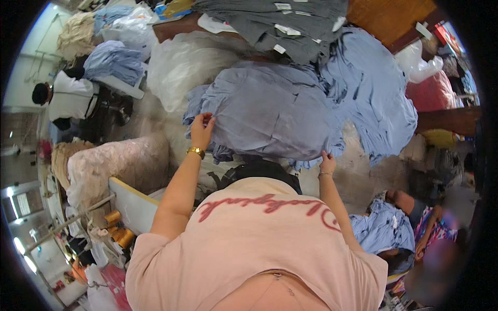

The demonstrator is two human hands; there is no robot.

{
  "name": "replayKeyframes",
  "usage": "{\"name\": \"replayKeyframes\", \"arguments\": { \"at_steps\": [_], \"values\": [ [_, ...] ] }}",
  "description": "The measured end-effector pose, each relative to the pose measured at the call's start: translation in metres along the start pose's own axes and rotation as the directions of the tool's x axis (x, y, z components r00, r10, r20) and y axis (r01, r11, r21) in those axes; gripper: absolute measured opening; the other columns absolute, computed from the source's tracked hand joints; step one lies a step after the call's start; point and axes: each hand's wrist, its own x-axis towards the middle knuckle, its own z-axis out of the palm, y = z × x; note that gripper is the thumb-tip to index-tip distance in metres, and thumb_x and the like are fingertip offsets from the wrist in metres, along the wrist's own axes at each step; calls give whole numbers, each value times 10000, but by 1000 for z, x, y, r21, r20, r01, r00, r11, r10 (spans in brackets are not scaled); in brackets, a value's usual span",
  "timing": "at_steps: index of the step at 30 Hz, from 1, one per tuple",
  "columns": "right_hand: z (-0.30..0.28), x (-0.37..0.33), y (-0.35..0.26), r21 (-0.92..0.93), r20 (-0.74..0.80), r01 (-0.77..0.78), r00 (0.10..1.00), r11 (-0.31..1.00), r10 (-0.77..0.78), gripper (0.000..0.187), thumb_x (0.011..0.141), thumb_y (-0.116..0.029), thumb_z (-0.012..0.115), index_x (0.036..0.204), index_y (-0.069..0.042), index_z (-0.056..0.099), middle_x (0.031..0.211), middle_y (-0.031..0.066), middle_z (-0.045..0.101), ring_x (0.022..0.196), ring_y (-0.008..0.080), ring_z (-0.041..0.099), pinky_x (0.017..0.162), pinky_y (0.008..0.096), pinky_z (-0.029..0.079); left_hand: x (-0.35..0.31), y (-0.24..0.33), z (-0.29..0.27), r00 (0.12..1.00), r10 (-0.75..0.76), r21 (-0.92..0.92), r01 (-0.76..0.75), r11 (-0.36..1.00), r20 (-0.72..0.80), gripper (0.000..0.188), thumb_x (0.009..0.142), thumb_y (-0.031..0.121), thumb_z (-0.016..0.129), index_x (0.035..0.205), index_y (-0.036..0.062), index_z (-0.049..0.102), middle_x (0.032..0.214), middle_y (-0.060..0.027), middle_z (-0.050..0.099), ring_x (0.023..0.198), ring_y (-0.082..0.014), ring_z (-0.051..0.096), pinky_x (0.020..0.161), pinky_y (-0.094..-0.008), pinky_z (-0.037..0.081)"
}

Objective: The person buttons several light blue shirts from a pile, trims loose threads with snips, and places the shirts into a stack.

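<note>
A blue-grey garment (270,111) lies spread out in front of me on a pile of similar cloth. At its left edge, my left hand (201,130), with a gold watch on the wrist, pinches the fabric between thumb and fingers. My right hand (327,164) is closed on the near right corner of the same garment, and a thin bracelet circles that wrist. Folds of the pile (193,101) stick out beneath the garment on the left. Which part of the garment is held cannot be made out.
Light blue cloth (371,98) drapes beside the pile on the right. Dark grey garments with white tags (280,23) lie beyond. Clear plastic (181,62) bulges at far left. A wrapped bundle (116,160) stands left; a co-worker sits low right near blue cloth (381,228).
</note>
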Motion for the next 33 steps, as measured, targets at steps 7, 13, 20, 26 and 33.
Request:
{"name": "replayKeyframes", "arguments": {
  "at_steps": [7,13,20,26,33],
  "values": [
    [-48,-41,-77,723,116,-402,872,561,476,200,749,-186,629,634,-87,499,502,21,406,391,120,369,371,274,302,4,36,-6,890,-211,-468,399,789,404,249,694,221,693,715,52,511,616,48,424,557,-39,381,488,-191,302],
    [-64,-74,-70,432,581,-760,646,485,495,145,747,-123,614,724,-71,480,513,-1,404,360,109,288,350,261,258,0,12,-16,808,-391,-189,510,839,441,293,750,262,631,621,37,496,568,47,386,527,-72,317,477,-251,278],
    [-206,-3,-192,533,-263,112,964,839,38,131,767,-161,561,726,-37,563,506,-14,418,427,85,385,384,214,279,45,188,-58,906,218,-458,-31,889,364,254,803,262,549,795,8,555,637,-14,481,611,-86,406,582,-259,362],
    [-191,-2,-337,580,-148,304,951,756,-270,143,782,-188,596,811,-51,568,539,-41,446,453,69,405,411,194,288,177,205,-145,862,434,-603,-497,624,-261,265,860,249,455,956,11,519,984,-141,552,821,-208,551,658,-312,454],
    [-252,-29,-413,767,-422,540,832,348,-360,128,813,-165,553,728,-70,559,554,-19,479,453,69,408,414,220,357,138,282,-173,800,595,-224,-595,772,-76,274,820,97,519,1077,12,478,896,-119,596,865,-170,564,793,-273,426]
  ]
}}
